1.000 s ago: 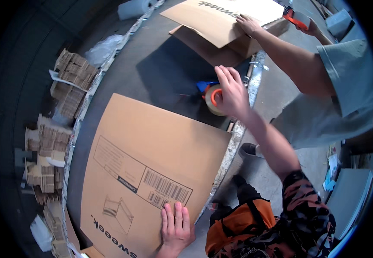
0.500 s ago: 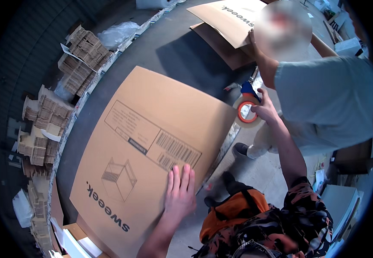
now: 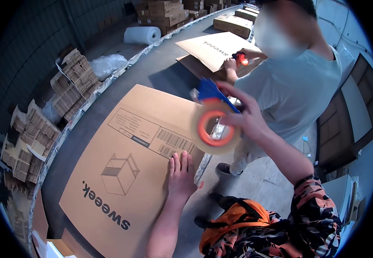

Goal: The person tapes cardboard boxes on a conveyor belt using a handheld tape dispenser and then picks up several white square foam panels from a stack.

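Observation:
A large flat cardboard carton with a printed label and a furniture drawing lies on the dark conveyor belt before me. My left hand rests on its near right edge, fingers stretched out and flat beside the barcode. Over the carton's far right corner, my right hand is wrapped round a blue tape dispenser. A wide roll of clear tape on an orange-red core sits in the dispenser, somewhat blurred by motion. The roll hides part of the carton's right edge.
A co-worker stands at the right, holding a red tape dispenser at another carton farther up the belt. Stacks of folded cardboard line the belt's left side. A plastic-wrapped roll and boxes stand beyond.
My right hand has raised the tape dispenser and brought it left, over the carton's corner. My left hand stays on the carton. The view has tilted up, showing more of the belt's far end.

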The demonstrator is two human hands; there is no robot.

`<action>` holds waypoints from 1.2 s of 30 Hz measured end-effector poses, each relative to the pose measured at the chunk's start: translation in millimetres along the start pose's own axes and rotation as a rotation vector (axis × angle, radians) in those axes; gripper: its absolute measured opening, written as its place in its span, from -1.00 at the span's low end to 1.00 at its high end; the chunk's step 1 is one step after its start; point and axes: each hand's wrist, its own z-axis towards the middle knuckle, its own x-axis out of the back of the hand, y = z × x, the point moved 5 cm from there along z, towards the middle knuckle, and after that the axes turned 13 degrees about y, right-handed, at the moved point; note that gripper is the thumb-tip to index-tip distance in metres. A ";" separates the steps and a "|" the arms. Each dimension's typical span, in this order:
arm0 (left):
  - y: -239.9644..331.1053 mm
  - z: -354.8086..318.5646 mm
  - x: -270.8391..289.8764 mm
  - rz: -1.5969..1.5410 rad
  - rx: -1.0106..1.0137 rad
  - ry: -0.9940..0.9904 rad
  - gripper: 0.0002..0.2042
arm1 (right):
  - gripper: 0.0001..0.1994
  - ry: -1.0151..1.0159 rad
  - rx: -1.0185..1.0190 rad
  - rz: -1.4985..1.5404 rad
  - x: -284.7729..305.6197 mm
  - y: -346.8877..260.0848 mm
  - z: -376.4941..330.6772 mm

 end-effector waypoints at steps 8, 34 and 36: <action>-5.2 -3.1 -2.1 0.190 0.009 -0.094 0.06 | -0.36 -0.423 0.294 -1.028 -122.9 11.3 60.6; 13.6 17.2 10.0 0.165 0.010 -0.098 -0.01 | -0.56 -0.803 0.189 -1.279 11.1 136.3 -60.8; 14.3 21.3 11.1 0.116 0.038 -0.112 -0.11 | -0.60 -0.837 0.199 -1.257 -6.7 151.8 -52.4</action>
